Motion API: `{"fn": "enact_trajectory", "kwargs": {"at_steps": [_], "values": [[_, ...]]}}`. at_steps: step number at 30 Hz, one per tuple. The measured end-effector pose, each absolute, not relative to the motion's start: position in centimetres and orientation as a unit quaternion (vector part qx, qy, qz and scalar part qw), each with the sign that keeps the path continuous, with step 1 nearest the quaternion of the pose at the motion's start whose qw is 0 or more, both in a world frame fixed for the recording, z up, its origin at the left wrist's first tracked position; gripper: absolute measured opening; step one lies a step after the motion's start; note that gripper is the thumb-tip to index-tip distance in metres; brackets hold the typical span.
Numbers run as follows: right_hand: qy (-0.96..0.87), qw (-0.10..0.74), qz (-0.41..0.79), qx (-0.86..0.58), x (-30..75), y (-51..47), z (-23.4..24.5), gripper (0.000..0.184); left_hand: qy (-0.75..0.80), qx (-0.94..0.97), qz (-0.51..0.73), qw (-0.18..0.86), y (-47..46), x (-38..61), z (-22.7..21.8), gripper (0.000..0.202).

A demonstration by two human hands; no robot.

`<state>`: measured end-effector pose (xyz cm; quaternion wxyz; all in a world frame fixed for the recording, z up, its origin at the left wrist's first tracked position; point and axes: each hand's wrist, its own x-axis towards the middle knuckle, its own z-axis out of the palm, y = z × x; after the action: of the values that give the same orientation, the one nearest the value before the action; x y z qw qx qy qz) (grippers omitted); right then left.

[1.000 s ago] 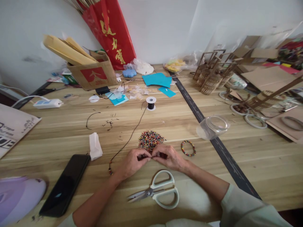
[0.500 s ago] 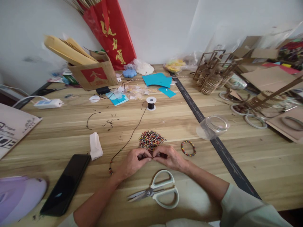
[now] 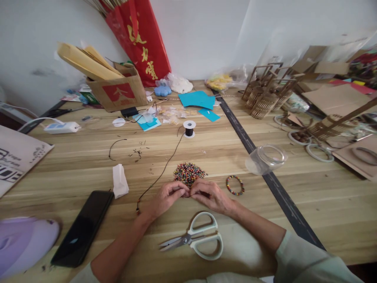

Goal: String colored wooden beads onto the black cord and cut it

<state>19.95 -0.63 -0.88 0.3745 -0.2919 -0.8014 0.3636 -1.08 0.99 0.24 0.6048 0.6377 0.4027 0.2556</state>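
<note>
My left hand and my right hand meet fingertip to fingertip just in front of a heap of small multicoloured beads. Both are closed in a pinch on a thin dark cord, of which only a short bit shows below the fingertips; any bead between them is hidden. A black cord runs from a white spool down to a few beads beside my left wrist. Scissors with pale handles lie below my hands. A finished-looking beaded ring lies right of my right hand.
A phone and folded tissue lie to the left, near a purple-white object. Clear plastic packaging lies to the right, before small woven baskets. Blue cards and a cardboard box stand farther back.
My left thumb and fingers have drawn closer together and shifted slightly at the pinch. A bit of cord now shows below the fingertips. My right hand has barely moved.
</note>
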Motion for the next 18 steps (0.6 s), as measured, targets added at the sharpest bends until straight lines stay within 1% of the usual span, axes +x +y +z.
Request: {"fn": "enact_trajectory", "kwargs": {"at_steps": [6, 14, 18], "values": [[-0.800, 0.385, 0.348, -0.300, 20.03, -0.59, -1.17, 0.020, 0.383, 0.623, 0.254, 0.633, 0.93, -1.06, 0.03, 0.025], [-0.798, 0.385, 0.349, -0.306, 20.03, -0.64, -1.30, 0.017, 0.402, 0.671, 0.227, 0.580, 0.95, -1.23, -0.37, 0.015], [-0.801, 0.383, 0.348, -0.301, 19.96, -0.62, -1.25, 0.017, 0.417, 0.681, 0.220, 0.560, 0.92, -1.28, -0.71, 0.015]]}}
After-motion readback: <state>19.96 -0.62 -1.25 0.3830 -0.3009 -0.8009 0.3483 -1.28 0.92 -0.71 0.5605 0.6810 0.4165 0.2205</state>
